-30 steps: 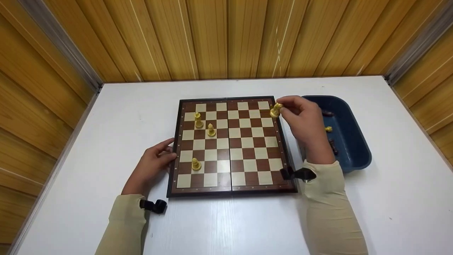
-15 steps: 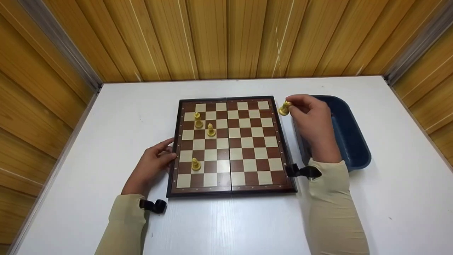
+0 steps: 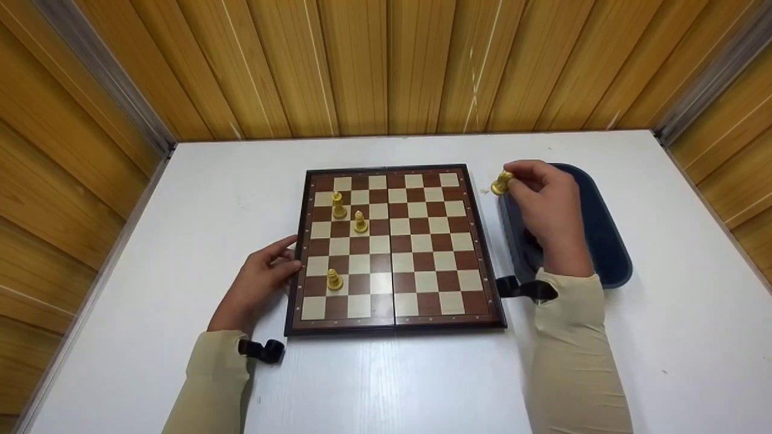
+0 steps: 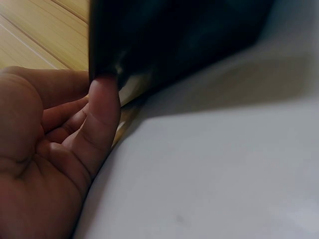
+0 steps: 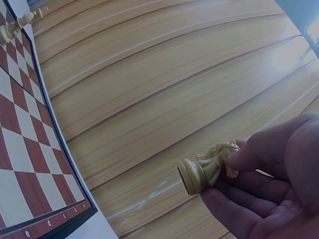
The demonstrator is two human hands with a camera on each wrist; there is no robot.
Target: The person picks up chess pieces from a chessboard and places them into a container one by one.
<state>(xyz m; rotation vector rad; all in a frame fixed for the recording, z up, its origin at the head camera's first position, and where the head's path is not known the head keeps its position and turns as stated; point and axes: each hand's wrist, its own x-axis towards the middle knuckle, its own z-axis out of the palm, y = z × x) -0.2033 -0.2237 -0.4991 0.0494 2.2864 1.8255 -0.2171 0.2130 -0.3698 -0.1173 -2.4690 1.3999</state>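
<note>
My right hand (image 3: 552,208) pinches a gold-coloured chess knight (image 5: 209,167) between thumb and fingers, its base pointing left, beside the far right corner of the chessboard (image 3: 428,319). The left hand (image 3: 265,277) touches the left edge of the board with its index finger and thumb; the left wrist view shows the thumb tip (image 4: 104,92) right at that edge. Three gold pieces stand upright on the board's left half: a tall piece (image 3: 339,208), a bishop-like piece (image 3: 360,223) beside it, and a shorter one (image 3: 334,280) nearer the front.
A blue plastic box (image 3: 624,274) stands right of the board, partly hidden under my right hand and wrist. The white table (image 3: 386,386) meets a wood-patterned wall (image 3: 416,66) at the back. A black wrist camera (image 3: 265,351) sits near the board's front left corner.
My right hand has moved right with the knight, away from the board's far right corner and further over the box. The left hand and the standing pieces have stayed in place.
</note>
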